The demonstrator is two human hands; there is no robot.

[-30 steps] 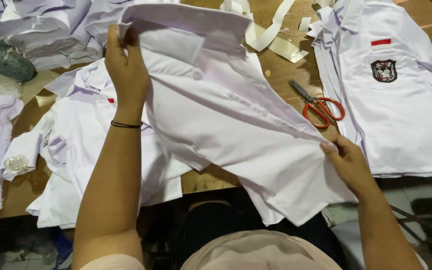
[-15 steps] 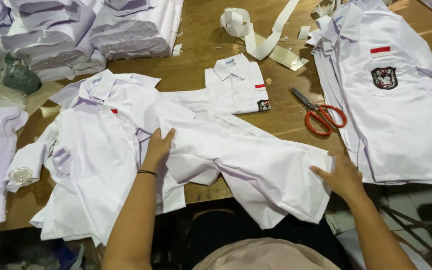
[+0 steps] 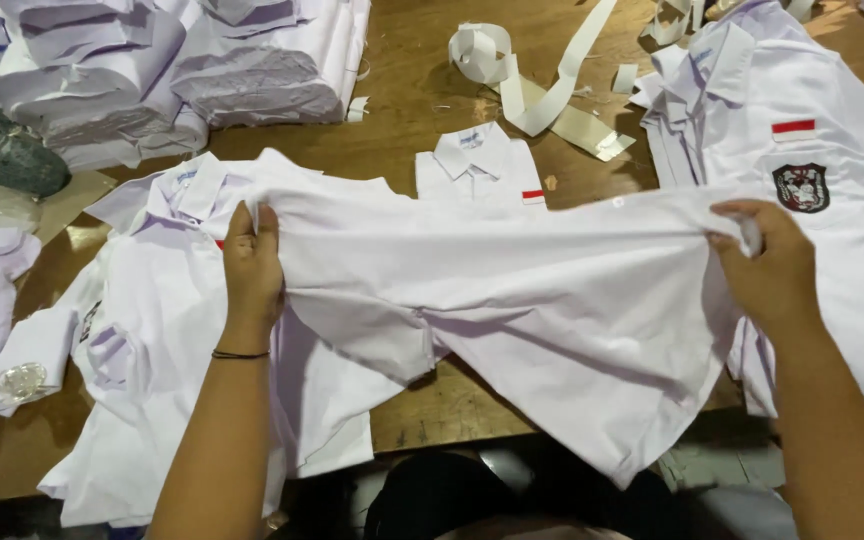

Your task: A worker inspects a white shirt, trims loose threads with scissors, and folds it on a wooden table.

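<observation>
A white shirt (image 3: 512, 290) is stretched out between both hands above a wooden table (image 3: 412, 110). My left hand (image 3: 250, 268) grips its left edge, and a thin black band circles that wrist. My right hand (image 3: 770, 265) pinches its right edge. The cloth hangs slack toward me and hides the table under it. A small folded white shirt (image 3: 477, 160) with a red tag shows just beyond the held one.
A spread white shirt (image 3: 142, 340) lies at the left. Another with a red stripe and a dark badge (image 3: 802, 187) lies at the right. Stacks of folded shirts (image 3: 152, 70) sit at the back left. White paper strips (image 3: 542, 80) curl at the back.
Half a second ago both hands pressed the shirt flat on the table. Now they have lifted it and pulled it wide apart. The red scissors are hidden behind the cloth.
</observation>
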